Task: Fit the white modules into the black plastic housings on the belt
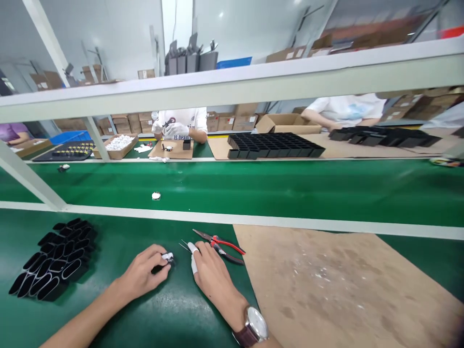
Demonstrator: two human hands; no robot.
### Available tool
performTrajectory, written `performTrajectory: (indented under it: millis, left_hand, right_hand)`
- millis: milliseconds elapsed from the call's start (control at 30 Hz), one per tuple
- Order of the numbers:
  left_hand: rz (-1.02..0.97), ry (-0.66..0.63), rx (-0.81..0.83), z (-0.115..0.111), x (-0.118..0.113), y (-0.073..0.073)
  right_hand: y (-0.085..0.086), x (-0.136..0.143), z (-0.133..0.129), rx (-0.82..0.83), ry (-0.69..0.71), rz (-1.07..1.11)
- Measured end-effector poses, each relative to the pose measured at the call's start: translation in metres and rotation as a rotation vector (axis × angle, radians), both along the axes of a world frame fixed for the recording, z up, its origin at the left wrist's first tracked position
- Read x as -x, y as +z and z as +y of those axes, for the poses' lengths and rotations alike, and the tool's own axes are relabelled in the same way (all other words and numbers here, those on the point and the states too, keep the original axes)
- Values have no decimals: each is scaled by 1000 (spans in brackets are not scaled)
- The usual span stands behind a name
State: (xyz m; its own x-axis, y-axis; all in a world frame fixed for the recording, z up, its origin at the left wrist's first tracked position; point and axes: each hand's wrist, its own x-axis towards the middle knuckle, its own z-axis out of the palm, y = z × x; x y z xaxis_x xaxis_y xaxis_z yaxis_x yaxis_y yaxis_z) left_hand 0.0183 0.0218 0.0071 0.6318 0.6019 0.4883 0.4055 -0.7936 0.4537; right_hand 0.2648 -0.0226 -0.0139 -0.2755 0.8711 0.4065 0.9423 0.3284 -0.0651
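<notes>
Between the thumb and fingers of my left hand (pixel 147 273) is a small white and black part (pixel 168 258), held just above the green table (pixel 145 321). My right hand (pixel 212 270), with white covers on two fingertips and a watch at the wrist, is closed on thin metal tweezers (pixel 184 246) whose tips point toward the small part without touching it. Right beside the right hand lie red and black pliers (pixel 226 245), their jaws pointing to the upper left.
Black oval tubes (pixel 54 261) stand grouped at the left. Brown cardboard (pixel 344 280) covers the right side. Beyond a white rail (pixel 217 218), a green belt (pixel 271 188) carries a small white part (pixel 155 195). Across it, people work near black trays (pixel 275 146).
</notes>
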Motion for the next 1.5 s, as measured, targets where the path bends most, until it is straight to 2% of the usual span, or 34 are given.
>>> performTrajectory:
  millis: [67, 233, 300, 367, 433, 567, 700, 833, 933, 1100, 1167, 1233, 1300, 1367, 1433, 1500]
  left_hand:
    - [16, 131, -9, 31, 2, 6]
    - [26, 479, -22, 146, 21, 31]
    - [34, 600, -27, 182, 29, 38]
    - [49, 672, -44, 201, 31, 40]
    - [64, 684, -81, 206, 23, 35]
    - [110, 554, -121, 196, -17, 14]
    - [154, 440, -45, 196, -71, -4]
    - [128, 428, 19, 194, -106, 0]
    - [119, 351, 25, 165, -108, 8]
    - [220, 148, 75, 67, -76, 7]
    - [265, 115, 118, 30, -59, 8]
    - [281, 116, 171, 5, -38, 14]
    - [263, 168, 197, -10, -10, 28]
    - [239, 297, 132, -19, 28, 44]
    - [253, 480, -42, -25, 74, 57]
    - [334, 645, -232, -31, 122, 63]
  right_hand:
    - [-3, -2, 2, -12, -40, -15]
    - [-13, -2, 5, -60, -88, -33]
    - [-14, -1, 4, -69, -92, -23]
    - [-14, -1, 4, -63, -93, -16]
    - [-12, -1, 4, -49, -95, -14]
    - [-11, -1, 5, -26, -88, 11]
    - [-9, -3, 5, 0, -91, 13]
    - [-5, -8, 4, 31, -122, 16]
    - [-2, -12, 5, 43, -123, 32]
    - [2, -13, 5, -29, -41, 52]
    - [1, -11, 3, -93, 41, 83]
    - [-1, -8, 2, -148, 139, 116]
    - [-3, -3, 0, -184, 220, 139]
    - [-3, 4, -3, -193, 264, 138]
    - [-1, 11, -8, -164, 266, 125]
    - [3, 19, -11, -103, 244, 116]
